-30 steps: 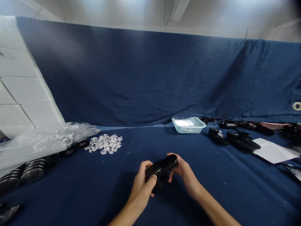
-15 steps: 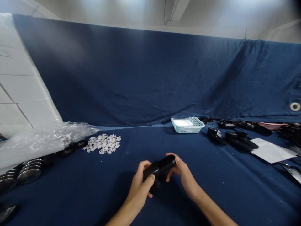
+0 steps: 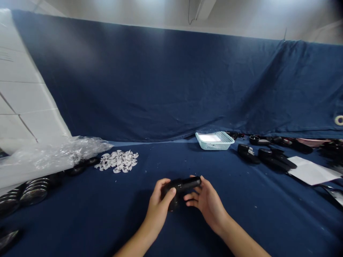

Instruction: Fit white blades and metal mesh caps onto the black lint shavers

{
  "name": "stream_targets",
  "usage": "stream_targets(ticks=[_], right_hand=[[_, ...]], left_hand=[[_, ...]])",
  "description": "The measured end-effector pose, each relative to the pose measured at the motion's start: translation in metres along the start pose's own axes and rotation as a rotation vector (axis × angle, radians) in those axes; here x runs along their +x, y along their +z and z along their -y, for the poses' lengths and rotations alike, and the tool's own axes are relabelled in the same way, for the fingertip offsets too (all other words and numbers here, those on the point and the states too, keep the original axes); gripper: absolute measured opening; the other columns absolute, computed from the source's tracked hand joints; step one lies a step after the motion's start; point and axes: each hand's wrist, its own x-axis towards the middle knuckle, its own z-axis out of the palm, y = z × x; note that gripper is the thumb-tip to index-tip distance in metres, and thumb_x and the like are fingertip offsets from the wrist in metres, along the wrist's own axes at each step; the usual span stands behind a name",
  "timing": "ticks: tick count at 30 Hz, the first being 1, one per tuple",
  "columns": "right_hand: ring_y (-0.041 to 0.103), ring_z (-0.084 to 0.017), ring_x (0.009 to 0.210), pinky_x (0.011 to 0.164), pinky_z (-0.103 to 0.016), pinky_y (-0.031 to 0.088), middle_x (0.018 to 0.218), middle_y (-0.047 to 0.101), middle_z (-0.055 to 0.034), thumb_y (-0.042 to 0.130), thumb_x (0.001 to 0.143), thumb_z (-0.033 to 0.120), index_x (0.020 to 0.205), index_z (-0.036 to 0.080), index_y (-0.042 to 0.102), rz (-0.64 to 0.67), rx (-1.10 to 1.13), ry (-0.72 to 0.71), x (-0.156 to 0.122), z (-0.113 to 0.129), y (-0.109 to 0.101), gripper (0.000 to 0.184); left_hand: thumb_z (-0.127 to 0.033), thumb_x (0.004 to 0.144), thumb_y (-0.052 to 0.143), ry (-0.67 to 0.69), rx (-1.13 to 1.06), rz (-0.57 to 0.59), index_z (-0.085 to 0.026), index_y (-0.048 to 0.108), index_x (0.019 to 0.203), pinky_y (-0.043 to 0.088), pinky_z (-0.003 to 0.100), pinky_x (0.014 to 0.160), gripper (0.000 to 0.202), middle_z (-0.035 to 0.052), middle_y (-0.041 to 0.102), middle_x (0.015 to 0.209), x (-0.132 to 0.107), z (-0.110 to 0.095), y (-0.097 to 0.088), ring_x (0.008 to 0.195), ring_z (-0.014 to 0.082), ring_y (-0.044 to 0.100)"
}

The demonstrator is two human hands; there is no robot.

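Observation:
Above the middle of the blue cloth-covered table, both my hands hold a glossy black part (image 3: 184, 184) with a long rounded arm and a wider body at its left end. My left hand (image 3: 158, 203) wraps round the wider body, thumb on top. The fingers of my right hand (image 3: 208, 200) pinch the tip of the long arm, while its lower fingers are spread below it. Part of the black piece is hidden behind my left fingers, and its exact kind does not show.
A pile of small white pieces (image 3: 119, 161) lies to the left, beside clear plastic wrap (image 3: 61, 153) and rows of black round parts (image 3: 34, 192). A pale blue basket (image 3: 215, 145) stands at the back. At right are black parts (image 3: 273, 160) and white paper (image 3: 313, 171).
The black part has turned so its long arm lies closer to level. My right hand has rotated slightly, its lower fingers spreading more. The view has shifted a little.

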Motion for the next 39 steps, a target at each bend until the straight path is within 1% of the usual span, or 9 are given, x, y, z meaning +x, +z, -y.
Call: stream_targets(ticks=[4,9,13,17,21,24,27,33,39], right_hand=[[0.066,-0.021,0.074,0.067,-0.034,0.051,0.103,0.064,-0.0094,0.05,0.089,0.051,0.109,0.015,0.054,0.004,0.008,0.06,-0.001,0.0,0.001,0.041],[0.065,-0.02,0.075,0.068,-0.033,0.05,0.1,0.064,-0.0098,0.056,0.087,0.049,0.098,0.015,0.057,0.092,-0.214,-0.021,-0.008,-0.001,0.003,0.036],[0.063,-0.017,0.07,0.061,-0.028,0.045,0.091,0.064,-0.0067,0.054,0.088,0.049,0.094,0.015,0.058,0.163,-0.447,-0.081,-0.015,-0.003,0.008,0.034],[0.058,-0.013,0.067,0.065,-0.024,0.042,0.078,0.059,0.0001,0.064,0.082,0.048,0.097,0.017,0.059,0.262,-0.594,-0.076,-0.022,-0.008,0.016,0.035],[0.057,-0.015,0.07,0.069,-0.026,0.044,0.073,0.059,0.0022,0.067,0.079,0.051,0.106,0.021,0.058,0.154,-0.443,0.026,-0.027,-0.01,0.02,0.041],[0.061,-0.019,0.084,0.082,-0.032,0.045,0.086,0.066,-0.0012,0.06,0.083,0.054,0.109,0.022,0.06,0.1,-0.348,0.02,-0.028,-0.007,0.02,0.041],[0.06,-0.019,0.098,0.091,-0.031,0.043,0.101,0.068,-0.0045,0.057,0.086,0.053,0.11,0.02,0.064,0.156,-0.263,0.027,-0.028,-0.005,0.019,0.041],[0.064,-0.019,0.06,0.064,-0.03,0.05,0.065,0.067,-0.0103,0.036,0.087,0.07,0.097,0.005,0.07,0.311,0.019,0.385,-0.027,-0.018,0.018,0.074],[0.061,-0.018,0.048,0.05,-0.027,0.05,0.055,0.065,-0.0109,0.032,0.084,0.075,0.083,0.006,0.07,0.255,0.012,0.477,-0.022,-0.028,0.019,0.078]], left_hand=[[-0.053,0.076,0.065,-0.063,-0.115,-0.135,-0.022,0.057,0.107,0.051,0.023,0.049,0.046,0.0021,0.059,0.09,0.007,-0.003,-0.002,0.07,0.0147,0.059],[-0.058,0.072,0.068,-0.172,-0.234,-0.237,-0.019,0.059,0.101,0.048,0.023,0.046,0.049,0.0036,0.057,0.088,0.014,-0.006,-0.008,0.067,0.0147,0.058],[-0.059,0.07,0.068,-0.143,-0.215,-0.316,-0.02,0.054,0.11,0.049,0.023,0.046,0.058,0.0049,0.059,0.094,0.014,-0.007,-0.009,0.07,0.0161,0.06],[-0.054,0.075,0.068,-0.032,-0.055,-0.216,-0.022,0.046,0.121,0.049,0.023,0.053,0.059,0.0055,0.061,0.1,0.012,-0.005,-0.008,0.08,0.0185,0.063],[-0.045,0.077,0.069,0.18,0.155,-0.143,-0.023,0.044,0.124,0.052,0.031,0.074,0.058,0.005,0.062,0.103,0.008,-0.004,-0.007,0.089,0.0205,0.064],[-0.04,0.076,0.07,0.319,0.337,-0.102,-0.023,0.045,0.125,0.049,0.036,0.085,0.057,0.0061,0.061,0.108,0.001,-0.007,-0.006,0.093,0.0217,0.063],[-0.039,0.074,0.074,0.484,0.488,-0.06,-0.024,0.048,0.123,0.047,0.038,0.091,0.058,0.0078,0.057,0.116,-0.006,-0.008,-0.005,0.104,0.0246,0.059],[-0.044,0.068,0.079,0.665,0.574,-0.035,-0.024,0.045,0.125,0.046,0.04,0.093,0.069,0.0106,0.051,0.12,-0.01,-0.006,-0.007,0.11,0.0269,0.054],[-0.042,0.068,0.078,0.663,0.589,-0.002,-0.021,0.046,0.124,0.045,0.045,0.097,0.068,0.0131,0.051,0.121,-0.011,-0.005,-0.007,0.114,0.0296,0.051]])
